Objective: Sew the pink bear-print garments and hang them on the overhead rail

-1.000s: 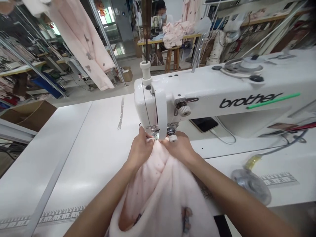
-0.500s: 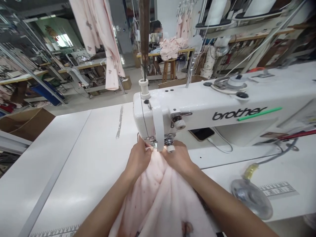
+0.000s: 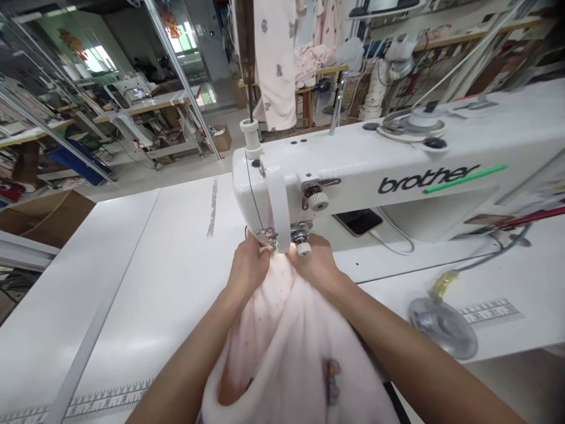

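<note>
A fluffy pale pink fabric [image 3: 286, 347] with small dark motifs runs from my lap up to the needle area of a white Brother sewing machine [image 3: 375, 171]. My left hand [image 3: 248, 268] pinches the fabric's edge just left of the presser foot [image 3: 272, 240]. My right hand [image 3: 318, 265] is closed on the fabric just right of it, under the machine head. Both sets of fingertips are partly hidden by the machine and cloth.
A white sewing table [image 3: 145, 282] spreads to the left, with a printed ruler [image 3: 88, 400] along its front edge. A phone [image 3: 358, 221] with a cable lies behind the needle. A clear round dish [image 3: 444, 328] sits at right. Pink garments [image 3: 276, 59] hang in the workshop beyond.
Both hands stay at the needle holding the fabric. The camera view has shifted, first tilting down then up again, so the background moved; the hanging garment now appears behind the machine.
</note>
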`<control>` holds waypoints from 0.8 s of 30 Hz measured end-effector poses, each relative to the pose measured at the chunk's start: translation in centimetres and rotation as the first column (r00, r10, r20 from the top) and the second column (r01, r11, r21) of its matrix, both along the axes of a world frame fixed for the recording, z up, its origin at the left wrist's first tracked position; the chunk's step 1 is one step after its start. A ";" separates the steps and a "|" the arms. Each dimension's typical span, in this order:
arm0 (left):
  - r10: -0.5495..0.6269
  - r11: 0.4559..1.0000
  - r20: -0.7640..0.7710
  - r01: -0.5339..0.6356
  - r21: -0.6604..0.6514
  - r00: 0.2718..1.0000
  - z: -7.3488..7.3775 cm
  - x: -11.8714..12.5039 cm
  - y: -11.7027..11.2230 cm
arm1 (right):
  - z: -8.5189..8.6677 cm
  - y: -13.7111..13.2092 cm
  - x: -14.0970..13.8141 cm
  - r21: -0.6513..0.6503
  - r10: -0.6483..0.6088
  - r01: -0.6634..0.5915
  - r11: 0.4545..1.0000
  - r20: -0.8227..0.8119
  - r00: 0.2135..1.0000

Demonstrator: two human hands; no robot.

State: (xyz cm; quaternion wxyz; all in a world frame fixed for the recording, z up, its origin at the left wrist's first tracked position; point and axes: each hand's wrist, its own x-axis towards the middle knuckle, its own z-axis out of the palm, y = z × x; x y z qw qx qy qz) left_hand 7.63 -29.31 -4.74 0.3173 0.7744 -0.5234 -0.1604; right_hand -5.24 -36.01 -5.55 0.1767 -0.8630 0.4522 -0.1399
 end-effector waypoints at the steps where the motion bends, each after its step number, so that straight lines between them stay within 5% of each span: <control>1: 0.002 1.000 0.009 -0.002 -0.009 1.000 -0.1 0.0 0.0 | -0.1 0.0 0.0 -0.011 -0.009 0.009 1.000 0.000 1.000; 11: 0.036 0.999 0.073 -0.035 -0.010 0.997 0.0 0.1 -0.8 | 0.0 0.3 0.6 -0.002 -0.083 0.083 0.997 0.044 0.996; 17: 0.011 0.996 -0.052 -0.015 -0.087 0.999 -0.3 0.4 -0.5 | 0.2 0.1 -0.3 0.028 0.006 -0.007 1.000 0.037 0.999; 24: -0.007 0.995 -0.152 -0.009 -0.103 0.988 -0.1 0.6 -0.2 | 0.0 -0.7 -2.8 0.133 0.125 -0.206 0.969 0.454 0.882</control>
